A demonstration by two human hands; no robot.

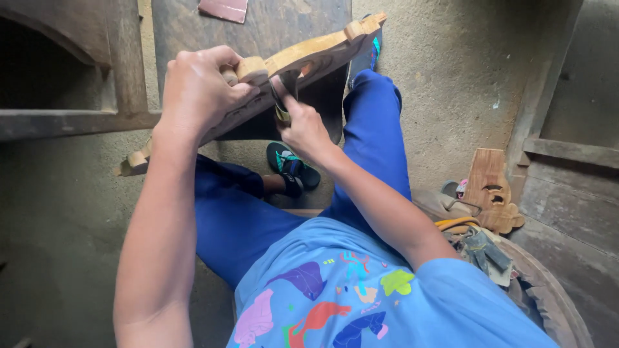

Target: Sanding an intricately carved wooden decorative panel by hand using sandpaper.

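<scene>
Left hand [201, 90]: clamped on pale carved scalloped wooden panel [309, 55], steadying it (tilted).
Right hand [304, 129]: pinched on small folded sandpaper piece [282, 106], pressed against panel's near face.

Light blue short-sleeved shirt [361, 296] with colourful animal shapes — bright blue trousers [374, 135] — dark sandals [293, 169] with teal straps.

Single head view, looking steeply down over own torso, close on raised hands, floor beyond.

Left hand [200, 90] hides part of the carved wooden panel [303, 55]; sandpaper sheet [224, 9] cut off by the top edge; tools in the basket [548, 303] indistinct.
</scene>
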